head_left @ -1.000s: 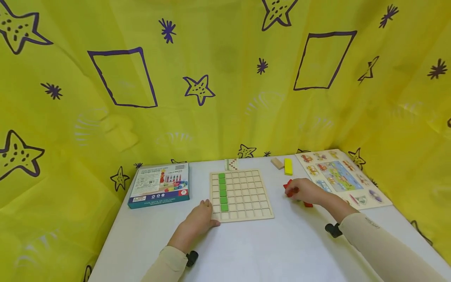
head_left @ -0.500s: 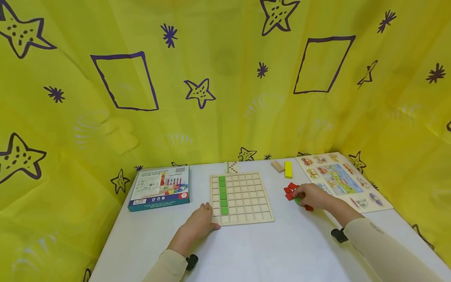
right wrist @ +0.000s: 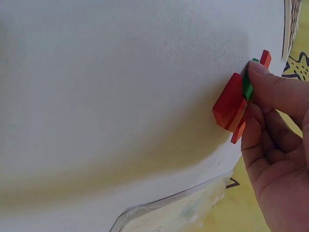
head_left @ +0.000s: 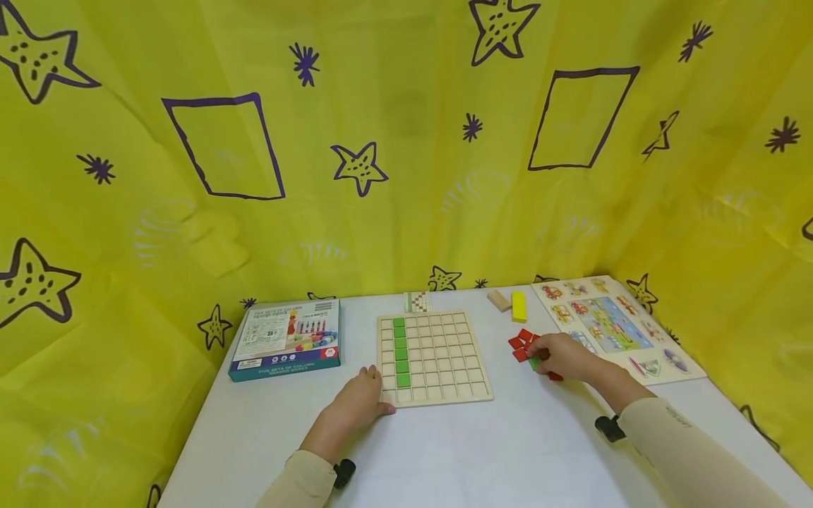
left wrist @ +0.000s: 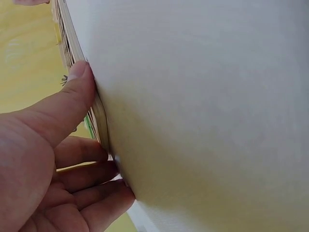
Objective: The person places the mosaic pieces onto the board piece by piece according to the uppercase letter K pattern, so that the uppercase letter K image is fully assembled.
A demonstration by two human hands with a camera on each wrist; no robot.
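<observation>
A light wooden grid board (head_left: 444, 356) lies on the white table, with a column of several green tiles (head_left: 401, 349) near its left side. My left hand (head_left: 356, 402) grips the board's near left corner; in the left wrist view its thumb lies on one edge and the fingers bend along the other. To the right of the board, my right hand (head_left: 565, 356) is at a loose cluster of red tiles (head_left: 521, 344). Its thumb and fingers pinch a green tile (right wrist: 247, 87) among them, beside a larger red piece (right wrist: 228, 101). The fingers partly hide the cluster.
A boxed toy set (head_left: 286, 342) lies at the left. Behind the board is a small pattern card (head_left: 417, 302). A plain wooden block (head_left: 500, 300) and a yellow block (head_left: 519, 307) stand back right, near a picture puzzle board (head_left: 616, 328). Yellow cloth (head_left: 406, 212) hangs behind the table.
The right hand has shifted slightly right and nearer over the red tiles, and a green tile now shows under its fingers. The left hand stays on the board's corner.
</observation>
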